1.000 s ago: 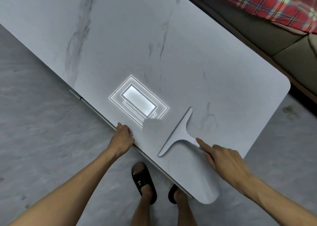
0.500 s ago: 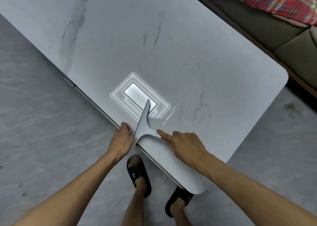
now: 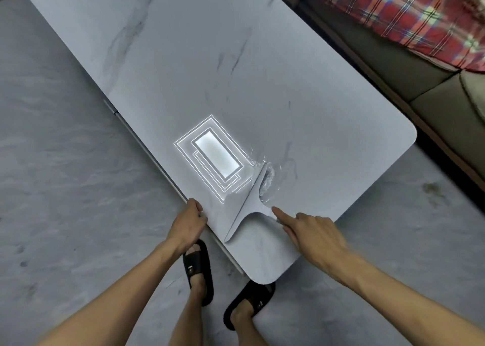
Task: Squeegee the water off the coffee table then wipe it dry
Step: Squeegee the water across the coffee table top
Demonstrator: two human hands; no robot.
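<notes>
A pale grey squeegee [image 3: 249,204] lies with its blade on the white marble coffee table [image 3: 236,70], near the front edge. My right hand [image 3: 312,233] grips its handle, index finger stretched along it. A small ridge of water [image 3: 267,180] is piled on the right side of the blade. My left hand [image 3: 187,223] clutches the table's near edge just left of the squeegee. A bright ceiling-light reflection [image 3: 217,154] shines on the wet top beside the blade.
A dark sofa [image 3: 420,65] with a red plaid blanket [image 3: 409,12] runs along the table's far side. Grey marble floor [image 3: 65,175] surrounds the table. My feet in black slides [image 3: 198,269] stand at the table's near corner.
The squeegee swept left to my left hand, then moved back right, pushing a ridge of water ahead of the blade. My left hand stayed on the edge.
</notes>
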